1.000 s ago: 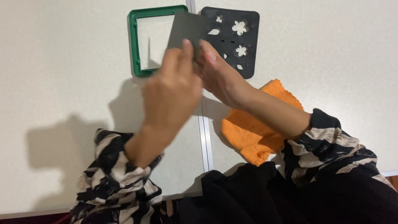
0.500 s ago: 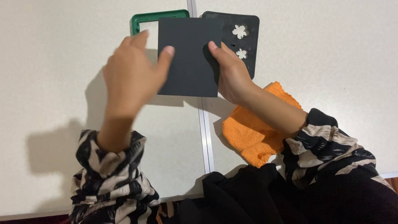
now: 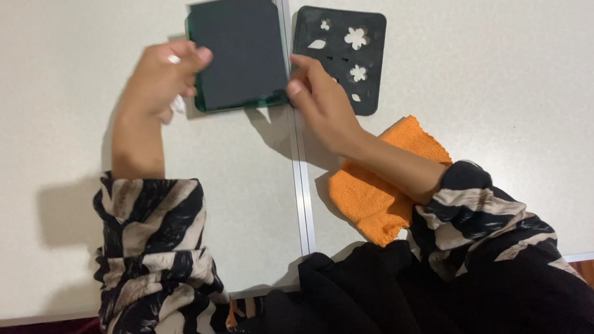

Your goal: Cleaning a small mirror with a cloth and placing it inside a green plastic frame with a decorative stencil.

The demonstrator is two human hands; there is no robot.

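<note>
You are seating the dark, flat, square panel (image 3: 237,50) onto the green square plastic frame (image 3: 238,108). That is a judgement from how they lie: the panel covers the frame almost wholly, and only a thin green rim shows along its left and near edges. Both sit at the far middle of the white table (image 3: 54,219), just left of the metal seam (image 3: 303,189) that runs from near to far.

Your left hand (image 3: 161,78) is on the panel's left edge, with the fingers curled in and the fingertips closed on that edge. Something small and white shows under the palm, but I cannot tell what it is. Your right hand (image 3: 319,100) is at the panel's near right corner, fingers bent and closed lightly on it, with the wrist lying over the orange cloth (image 3: 376,195). Neither hand is spread flat; both hold by the fingertips only.

The panel looks nearly square to the frame, so finishing the fit would call for an even press at the two held sides, keeping the visible green rim the same width all along. Pressure at one corner alone could tip the opposite one up.

The black square plate with flower-shaped and leaf-shaped cut-outs (image 3: 363,30) lies just right of the seam, close beside your right hand's knuckles and apart from the panel.
</note>
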